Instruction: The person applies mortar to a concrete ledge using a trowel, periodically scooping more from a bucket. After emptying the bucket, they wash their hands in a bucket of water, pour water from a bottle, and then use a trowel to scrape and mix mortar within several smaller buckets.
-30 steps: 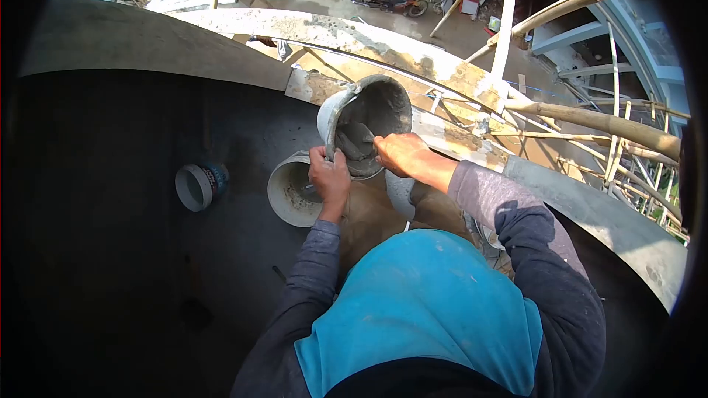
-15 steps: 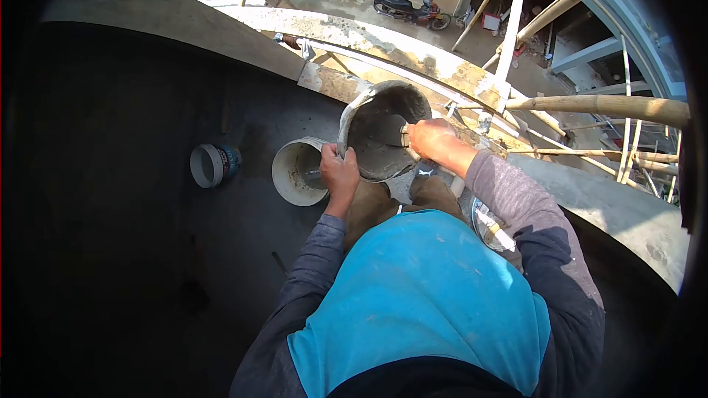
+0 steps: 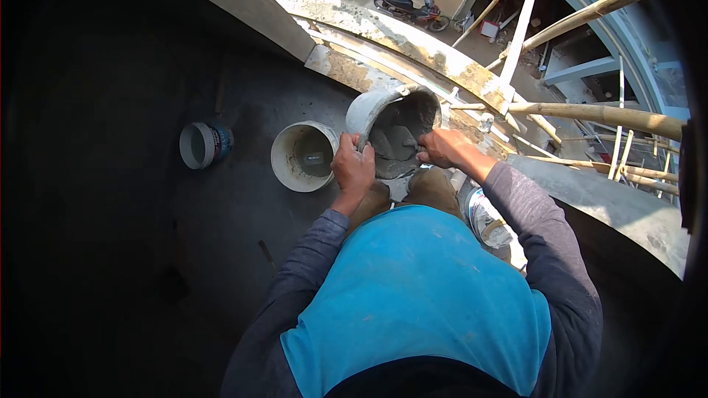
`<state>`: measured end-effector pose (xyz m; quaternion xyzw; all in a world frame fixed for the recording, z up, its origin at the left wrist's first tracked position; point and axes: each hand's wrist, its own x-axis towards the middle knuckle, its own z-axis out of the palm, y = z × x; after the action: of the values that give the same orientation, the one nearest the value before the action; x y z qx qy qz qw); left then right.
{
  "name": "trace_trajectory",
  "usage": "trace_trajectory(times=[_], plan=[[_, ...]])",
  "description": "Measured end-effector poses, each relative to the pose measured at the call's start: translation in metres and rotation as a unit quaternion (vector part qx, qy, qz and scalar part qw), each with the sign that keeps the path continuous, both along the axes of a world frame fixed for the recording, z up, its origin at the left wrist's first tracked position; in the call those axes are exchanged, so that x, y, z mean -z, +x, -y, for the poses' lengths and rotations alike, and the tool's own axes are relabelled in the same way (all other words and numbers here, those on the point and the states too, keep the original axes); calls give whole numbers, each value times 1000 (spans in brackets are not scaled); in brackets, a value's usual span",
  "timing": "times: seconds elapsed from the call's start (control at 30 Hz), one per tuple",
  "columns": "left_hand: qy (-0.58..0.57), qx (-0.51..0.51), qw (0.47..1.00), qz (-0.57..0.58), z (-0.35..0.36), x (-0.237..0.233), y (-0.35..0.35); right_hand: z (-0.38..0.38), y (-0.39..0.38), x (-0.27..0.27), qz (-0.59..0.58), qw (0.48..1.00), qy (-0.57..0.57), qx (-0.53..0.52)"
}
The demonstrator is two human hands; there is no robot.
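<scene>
A grey, cement-crusted bucket [image 3: 371, 108] is tilted with its mouth toward me, above my knees. My left hand [image 3: 353, 166] is closed on its near-left rim. Inside the mouth, at the right, my right hand [image 3: 442, 147] grips a trowel [image 3: 402, 141], whose flat blade lies against grey mortar in the bucket. The trowel's handle is mostly covered by my fingers. Just left of my left hand stands a white bucket [image 3: 282, 156] with grey liquid or residue and a small pale object in it.
A smaller pail [image 3: 193, 146] stands farther left on the dark floor. A thin tool [image 3: 266, 253] lies below it. Beside my right leg is another container [image 3: 483, 214]. Beyond the curved ledge [image 3: 413, 48] are bamboo poles [image 3: 597, 112] and a parked motorcycle [image 3: 413, 7] far below.
The held bucket has tipped so more of its outer left wall shows. My right hand and the trowel have moved lower and nearer to me in its mouth.
</scene>
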<state>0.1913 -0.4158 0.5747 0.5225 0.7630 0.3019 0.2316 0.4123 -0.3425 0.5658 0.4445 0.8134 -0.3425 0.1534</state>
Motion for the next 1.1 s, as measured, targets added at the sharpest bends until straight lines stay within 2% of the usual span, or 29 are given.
trace_trajectory(times=[0.1,0.27,0.33,0.4,0.47,0.53,0.6,0.67,0.73,0.8,0.83,0.9,0.97,1.0,1.07,1.1], plan=[[-20,-6,1000,5,3,7,-13,9,-12,22,-103,993,-40,33],[-56,-44,997,31,-4,24,-28,8,10,41,-84,981,-158,72],[-64,-56,996,39,-9,39,-25,-3,3,59,-149,972,-161,88],[-84,-116,987,69,-22,65,-27,-19,1,74,-142,974,-159,80],[-57,-140,985,89,-26,104,-29,-28,17,105,-157,975,-146,64],[-90,-171,978,78,-31,145,-31,-35,39,129,-193,949,-219,121],[-116,-198,969,93,-45,178,-31,-34,68,171,-253,947,-150,127],[-92,-192,975,68,-74,187,-11,-45,98,200,-235,939,-175,179],[-141,-216,963,73,-104,190,11,-63,128,224,-204,928,-209,229],[-153,-214,963,55,-109,240,-3,-66,161,272,-204,927,-152,274],[-160,-211,963,51,-118,249,3,-70,178,296,-206,926,-130,289],[-150,-172,973,31,-131,265,12,-78,208,338,-207,921,-116,308],[-155,-141,978,12,-136,294,6,-93,229,370,-124,926,-123,335],[-153,-113,982,-4,-141,305,5,-100,238,383,-126,924,-129,338],[-161,-95,982,-19,-143,321,4,-108,252,405,-124,888,-156,413],[-172,-99,980,2,-150,321,13,-109,260,417,-136,889,-125,420]])
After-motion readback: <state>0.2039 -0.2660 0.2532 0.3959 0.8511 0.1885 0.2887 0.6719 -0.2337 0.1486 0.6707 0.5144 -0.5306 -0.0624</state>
